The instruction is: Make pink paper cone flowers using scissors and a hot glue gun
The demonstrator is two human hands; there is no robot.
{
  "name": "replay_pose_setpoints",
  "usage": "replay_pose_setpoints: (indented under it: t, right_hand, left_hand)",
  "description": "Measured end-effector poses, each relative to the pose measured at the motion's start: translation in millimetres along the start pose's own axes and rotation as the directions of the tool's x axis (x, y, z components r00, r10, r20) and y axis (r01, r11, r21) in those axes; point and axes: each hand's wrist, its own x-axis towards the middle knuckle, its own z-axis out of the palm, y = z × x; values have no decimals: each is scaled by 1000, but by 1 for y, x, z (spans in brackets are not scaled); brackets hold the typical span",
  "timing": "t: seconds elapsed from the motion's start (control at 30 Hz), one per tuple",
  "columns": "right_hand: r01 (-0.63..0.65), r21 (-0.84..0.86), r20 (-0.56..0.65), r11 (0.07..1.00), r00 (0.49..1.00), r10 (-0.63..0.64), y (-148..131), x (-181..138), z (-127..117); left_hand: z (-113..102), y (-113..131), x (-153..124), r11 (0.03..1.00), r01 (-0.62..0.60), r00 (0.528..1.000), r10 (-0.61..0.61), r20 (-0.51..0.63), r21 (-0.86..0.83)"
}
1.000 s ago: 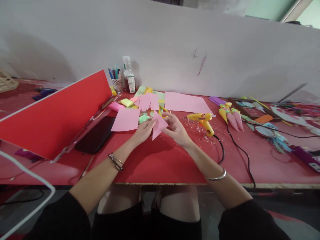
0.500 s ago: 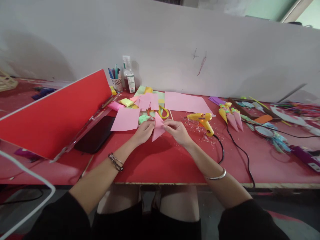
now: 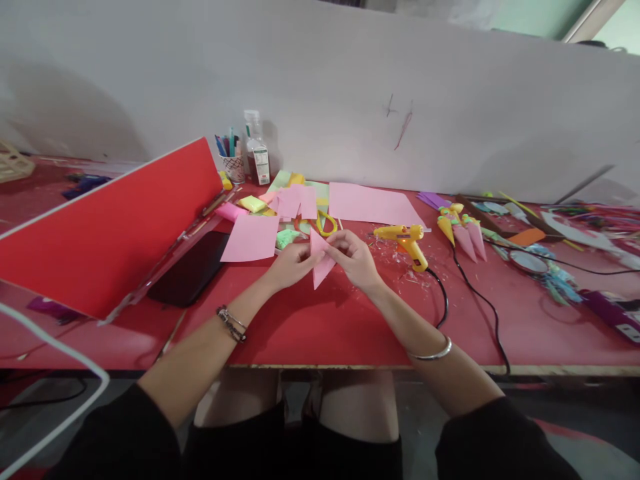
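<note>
Both my hands hold one small pink paper piece point(image 3: 321, 261) rolled toward a cone, its tip pointing down, just above the red table point(image 3: 320, 327). My left hand point(image 3: 290, 263) pinches its left edge. My right hand point(image 3: 354, 257) pinches the upper right edge with curled fingers. A pink square sheet point(image 3: 251, 238) lies just left of my left hand. Yellow-handled scissors point(image 3: 324, 225) lie behind the paper.
A yellow glue gun point(image 3: 406, 241) with a black cord point(image 3: 475, 300) rests to the right. Finished pink cones point(image 3: 465, 235) lie beyond it. A large pink sheet point(image 3: 371, 203), pen cup point(image 3: 233, 163) and bottle point(image 3: 257, 150) stand at the back. A red board point(image 3: 110, 223) leans at left over a black tablet point(image 3: 193, 267).
The pink piece has been curled tighter between my hands and its tip has swung slightly right. My hands have drawn a little closer together.
</note>
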Motion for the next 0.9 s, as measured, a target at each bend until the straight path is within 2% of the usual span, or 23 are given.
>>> replay_pose_setpoints:
  t: [0.23,0.5,0.63,0.73,0.9]
  right_hand:
    - [-23,-53,-8,998,1000,23,-1,0,-2]
    - [-107,-106,138,989,983,121,1,0,-1]
    - [-91,-116,160,989,981,109,1,0,-3]
    - [-74,-159,140,985,985,97,0,-1,-2]
    - [55,-202,77,978,996,-40,0,-1,-1]
  left_hand:
    - [1,4,-1,999,34,999,-33,32,-29]
    - [-2,0,1,997,-4,1000,4,-3,-80]
    - [-1,0,0,990,-2,1000,4,20,-139]
    - [0,0,0,982,38,999,-39,-1,-184]
    - [0,0,1,965,109,987,-134,-89,-240]
